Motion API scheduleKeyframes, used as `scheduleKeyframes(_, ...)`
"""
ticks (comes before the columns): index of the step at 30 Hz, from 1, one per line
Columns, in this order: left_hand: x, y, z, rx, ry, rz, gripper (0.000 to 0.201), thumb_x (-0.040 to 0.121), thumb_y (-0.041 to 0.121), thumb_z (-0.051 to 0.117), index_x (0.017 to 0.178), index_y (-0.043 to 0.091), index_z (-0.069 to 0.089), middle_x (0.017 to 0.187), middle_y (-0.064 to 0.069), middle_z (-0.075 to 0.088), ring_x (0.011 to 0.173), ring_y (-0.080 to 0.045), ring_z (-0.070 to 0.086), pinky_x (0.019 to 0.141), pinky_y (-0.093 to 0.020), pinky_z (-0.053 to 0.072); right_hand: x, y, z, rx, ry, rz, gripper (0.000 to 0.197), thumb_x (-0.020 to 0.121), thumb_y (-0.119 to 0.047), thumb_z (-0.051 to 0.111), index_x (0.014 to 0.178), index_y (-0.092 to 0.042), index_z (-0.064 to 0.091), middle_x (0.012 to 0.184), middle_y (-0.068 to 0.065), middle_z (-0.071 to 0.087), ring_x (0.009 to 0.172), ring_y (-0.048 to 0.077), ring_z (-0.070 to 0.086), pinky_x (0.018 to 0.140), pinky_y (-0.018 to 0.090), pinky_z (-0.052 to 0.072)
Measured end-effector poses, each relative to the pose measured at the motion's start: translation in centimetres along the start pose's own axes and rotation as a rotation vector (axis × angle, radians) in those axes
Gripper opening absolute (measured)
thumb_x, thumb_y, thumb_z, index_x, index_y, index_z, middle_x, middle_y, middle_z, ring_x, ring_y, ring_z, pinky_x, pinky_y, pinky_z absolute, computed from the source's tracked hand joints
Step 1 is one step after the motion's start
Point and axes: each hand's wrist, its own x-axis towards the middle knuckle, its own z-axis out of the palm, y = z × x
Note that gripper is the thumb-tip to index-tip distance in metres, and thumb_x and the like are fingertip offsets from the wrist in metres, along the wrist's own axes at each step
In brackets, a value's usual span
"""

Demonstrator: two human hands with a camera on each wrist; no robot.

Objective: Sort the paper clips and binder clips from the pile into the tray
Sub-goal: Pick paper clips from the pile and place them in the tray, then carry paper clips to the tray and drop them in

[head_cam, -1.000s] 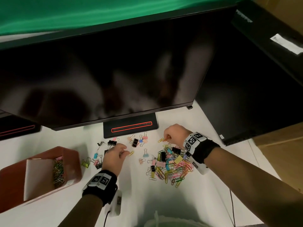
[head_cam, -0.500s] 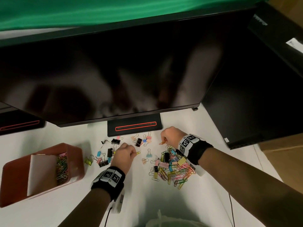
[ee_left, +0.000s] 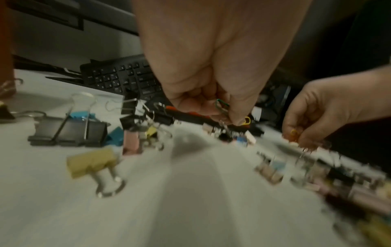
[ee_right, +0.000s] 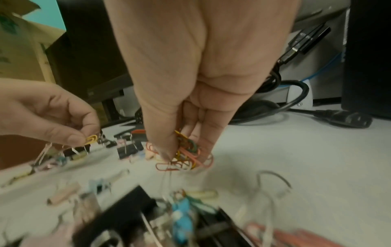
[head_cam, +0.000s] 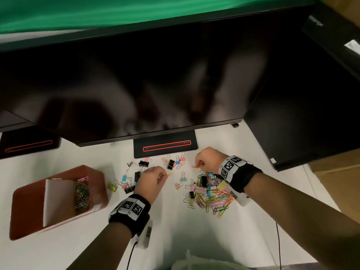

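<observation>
A mixed pile (head_cam: 210, 193) of coloured paper clips and binder clips lies on the white table, under my right wrist. My right hand (head_cam: 198, 162) hovers at the pile's far edge and grips a bunch of paper clips (ee_right: 186, 153). My left hand (head_cam: 165, 175) is left of the pile and pinches a yellow paper clip (head_cam: 169, 174), with more clips (ee_left: 221, 104) tucked in its fingers. The red tray (head_cam: 29, 207) sits at the far left with a white divider. Paper clips (head_cam: 81, 193) fill its right compartment. Loose binder clips, such as a black one (head_cam: 171, 164) and a yellow one (head_cam: 113, 186), lie scattered between the hands and the tray.
A large dark monitor (head_cam: 155, 75) overhangs the back of the table on its stand base (head_cam: 165, 146). A second monitor (head_cam: 302, 114) stands at the right. A keyboard (ee_left: 118, 76) and cables (ee_right: 296, 103) lie behind. The table's front edge is near my body.
My left hand has closed its fingertips on the yellow paper clip that lay just ahead of it. My right hand stays at the pile's far edge with its bunch.
</observation>
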Motion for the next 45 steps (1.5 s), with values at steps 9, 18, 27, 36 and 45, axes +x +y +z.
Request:
scheduleKeyframes(9, -6.6, -4.1, -11.1, -0.119, 0.292, -0.086, 0.011, 0.085, 0.015, 0.063, 0.076, 0.02, 0.06, 0.061, 0.007, 0.059, 0.052, -0.006, 0.054, 0.049, -0.019, 0.042, 0.0, -12.7, -2.9, 0.028, 0.172, -0.271, 0.023, 0.09, -0.013, 0.054, 0.107, -0.018, 0.067, 0.106, 0.004, 0.065, 0.094, 0.023, 0.062, 0.081, 0.031, 0.051)
scheduleKeyframes(18, -9.3, -13.5, -16.8, -0.122, 0.287, -0.449, 0.002, 0.081, 0.022, 0.067, 0.08, 0.022, 0.065, 0.083, 0.004, 0.069, 0.082, -0.014, 0.063, 0.075, -0.026, 0.047, 6.0, -30.7, 0.4, 0.112, 0.189, -0.426, 0.018, 0.087, -0.016, 0.06, 0.103, -0.012, 0.07, 0.108, 0.008, 0.068, 0.101, 0.024, 0.061, 0.089, 0.032, 0.048)
scheduleKeyframes(27, -9.7, -14.2, -17.2, -0.198, 0.245, -0.317, 0.02, 0.088, 0.013, 0.059, 0.105, 0.018, 0.067, 0.104, 0.0, 0.069, 0.096, -0.012, 0.063, 0.092, -0.031, 0.05, 6.0, -29.9, 2.3, 0.37, 0.203, -0.31, 0.035, 0.091, -0.029, 0.058, 0.123, -0.015, 0.055, 0.114, 0.006, 0.066, 0.099, 0.019, 0.063, 0.083, 0.021, 0.048)
scheduleKeyframes(36, -5.5, -4.1, -10.7, -0.27, 0.13, 0.022, 0.025, 0.087, 0.014, 0.059, 0.108, 0.026, 0.06, 0.11, 0.005, 0.055, 0.091, -0.005, 0.058, 0.078, -0.024, 0.052, 0.4, -13.7, 1.6, 0.331, 0.394, 0.02, 0.019, 0.089, -0.025, 0.059, 0.107, -0.022, 0.065, 0.101, 0.001, 0.065, 0.083, 0.014, 0.058, 0.086, 0.035, 0.052)
scheduleKeyframes(45, 1.8, 1.2, -2.2, 0.04, -0.157, 0.034, 0.055, 0.084, 0.011, 0.06, 0.132, 0.029, 0.042, 0.129, 0.002, 0.038, 0.118, -0.018, 0.046, 0.102, -0.032, 0.041, -0.2, -5.1, 1.7, 0.154, 0.217, 0.098, 0.041, 0.087, -0.017, 0.058, 0.126, -0.03, 0.055, 0.127, 0.006, 0.047, 0.116, 0.026, 0.047, 0.099, 0.036, 0.043)
